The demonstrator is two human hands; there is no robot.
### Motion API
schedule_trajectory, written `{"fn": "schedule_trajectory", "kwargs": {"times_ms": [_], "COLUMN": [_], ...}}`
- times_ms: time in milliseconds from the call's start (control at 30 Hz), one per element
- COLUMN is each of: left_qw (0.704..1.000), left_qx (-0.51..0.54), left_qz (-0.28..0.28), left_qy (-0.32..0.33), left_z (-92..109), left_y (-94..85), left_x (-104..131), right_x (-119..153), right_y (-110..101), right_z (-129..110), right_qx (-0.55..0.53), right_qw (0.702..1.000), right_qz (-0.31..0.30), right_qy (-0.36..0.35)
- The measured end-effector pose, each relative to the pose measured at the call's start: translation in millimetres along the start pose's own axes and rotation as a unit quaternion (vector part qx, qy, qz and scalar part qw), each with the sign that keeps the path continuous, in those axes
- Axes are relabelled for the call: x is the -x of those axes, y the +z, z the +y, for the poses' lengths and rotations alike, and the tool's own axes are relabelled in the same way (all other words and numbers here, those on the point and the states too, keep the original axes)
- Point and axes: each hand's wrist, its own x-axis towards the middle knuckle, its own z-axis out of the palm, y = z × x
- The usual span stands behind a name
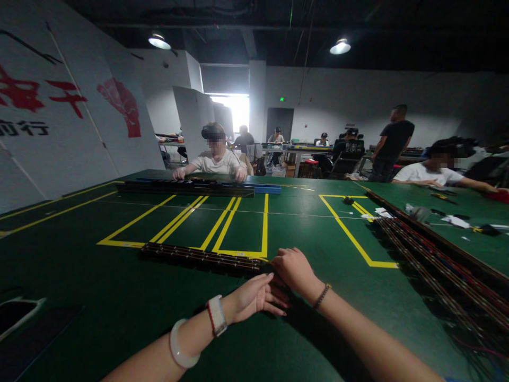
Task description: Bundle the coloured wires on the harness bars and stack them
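The dark strip (199,258) lies flat on the counter (159,302), presumably so its length is supported. At its right end, I cannot tell whether my right hand's (293,270) curled fingers grip anything; my left hand (252,300) spreads wide.

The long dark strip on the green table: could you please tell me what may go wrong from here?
The left hand and right hand are both at the right end of the long dark strip; no hand steadies its left end, so a tug might swing it. Also, the bundle of long strips lies right of the right forearm, so a wide elbow movement could disturb it.
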Motion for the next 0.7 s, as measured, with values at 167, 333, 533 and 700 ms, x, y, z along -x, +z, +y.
{"fn": "schedule_trajectory", "kwargs": {"times_ms": [167, 333, 533, 700], "left_qw": [0.998, 0.993, 0.991, 0.994], "left_qx": [0.06, 0.083, 0.069, 0.077], "left_qz": [0.014, 0.081, 0.113, 0.076], "left_qy": [0.004, 0.011, 0.009, 0.005], "left_z": [-0.5, 1.1, 0.6, -2.8], "left_y": [0.4, 0.8, 1.3, -5.2], "left_x": [-2.4, -1.3, -0.1, -3.0], "right_x": [6.3, 10.4, 14.9, 15.9], "right_y": [-8.1, -1.0, -5.5, -11.7], "right_z": [-22.6, -38.3, -47.8, -46.6], "right_qx": [0.097, 0.111, 0.09, 0.075], "right_qw": [0.995, 0.992, 0.993, 0.992], "right_qz": [-0.001, -0.017, -0.056, -0.096], "right_qy": [-0.039, -0.05, -0.044, -0.025]}}
